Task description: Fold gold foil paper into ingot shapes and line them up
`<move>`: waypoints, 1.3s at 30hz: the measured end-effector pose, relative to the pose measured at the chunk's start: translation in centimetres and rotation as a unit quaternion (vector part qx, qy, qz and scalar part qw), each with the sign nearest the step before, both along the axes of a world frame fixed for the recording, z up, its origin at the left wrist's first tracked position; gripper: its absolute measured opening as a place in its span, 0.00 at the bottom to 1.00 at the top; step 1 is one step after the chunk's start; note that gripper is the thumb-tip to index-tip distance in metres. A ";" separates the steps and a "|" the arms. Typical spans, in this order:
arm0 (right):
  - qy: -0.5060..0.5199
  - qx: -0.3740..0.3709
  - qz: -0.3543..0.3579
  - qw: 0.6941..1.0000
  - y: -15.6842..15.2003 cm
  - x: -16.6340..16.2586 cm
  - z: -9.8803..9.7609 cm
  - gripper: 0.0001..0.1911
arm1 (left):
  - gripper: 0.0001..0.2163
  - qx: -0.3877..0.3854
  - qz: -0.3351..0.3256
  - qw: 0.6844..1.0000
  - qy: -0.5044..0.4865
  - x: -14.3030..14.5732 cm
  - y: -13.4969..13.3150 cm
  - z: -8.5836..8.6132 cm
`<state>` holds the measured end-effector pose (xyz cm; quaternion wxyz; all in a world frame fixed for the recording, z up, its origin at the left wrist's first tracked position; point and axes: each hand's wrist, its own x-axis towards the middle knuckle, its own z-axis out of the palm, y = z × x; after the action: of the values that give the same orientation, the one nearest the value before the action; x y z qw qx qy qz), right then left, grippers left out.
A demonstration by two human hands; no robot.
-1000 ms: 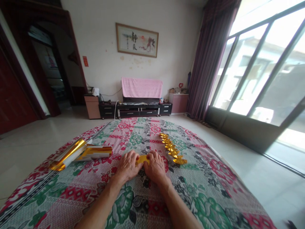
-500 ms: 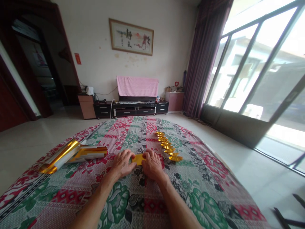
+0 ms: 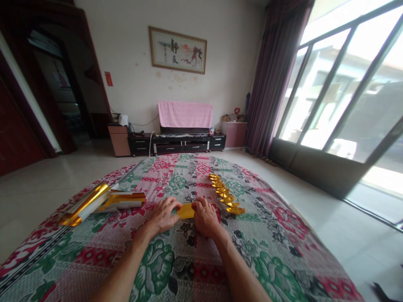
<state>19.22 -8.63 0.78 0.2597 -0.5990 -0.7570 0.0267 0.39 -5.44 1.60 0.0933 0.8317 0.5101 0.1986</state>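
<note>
The left hand (image 3: 163,214) and right hand (image 3: 206,217) I'm watching, low in the centre of the frame, grip a small flat yellow piece (image 3: 186,211) by its two ends, over the cloth-covered counter (image 3: 270,235). I can't tell whether it touches the cloth. Right of centre I see a row of folded gold pieces (image 3: 235,210); at lower left, curled gold sheets (image 3: 98,195). Farther off, mid-frame, a pink cloth (image 3: 185,114) hangs above a low black cabinet (image 3: 198,147), with a framed picture (image 3: 178,50) near the top.

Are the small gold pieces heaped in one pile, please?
No, the gold pieces lie in a row on the flowered cloth.
</note>
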 end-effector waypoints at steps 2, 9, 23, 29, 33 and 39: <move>0.002 0.000 0.001 1.000 0.0 0.1 0.0 0.14 | 0.13 -0.002 0.011 1.000 0.003 0.1 -0.1 0.1; 0.024 -0.001 -0.008 1.000 0.2 -0.1 0.4 0.14 | 0.13 0.014 0.022 1.000 0.009 0.5 0.0 0.0; 0.004 0.057 -0.051 0.997 -0.6 -1.1 0.3 0.09 | 0.11 0.000 0.037 0.999 0.011 1.0 -0.6 1.0; -0.007 0.063 -0.052 0.997 -0.6 -1.2 0.2 0.09 | 0.13 0.053 0.058 0.997 0.009 1.6 -0.9 0.3; -0.011 0.065 -0.050 0.997 -0.6 -1.2 0.2 0.08 | 0.13 0.078 0.077 0.994 0.022 2.0 -1.0 -0.1; -0.011 0.055 -0.042 0.998 -0.5 -1.0 0.2 0.08 | 0.11 0.044 0.072 0.996 0.015 1.7 -0.8 0.4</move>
<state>18.22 -9.16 0.96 0.2851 -0.6155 -0.7340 -0.0321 2.14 -6.21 1.96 0.0344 0.7987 0.5610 0.2148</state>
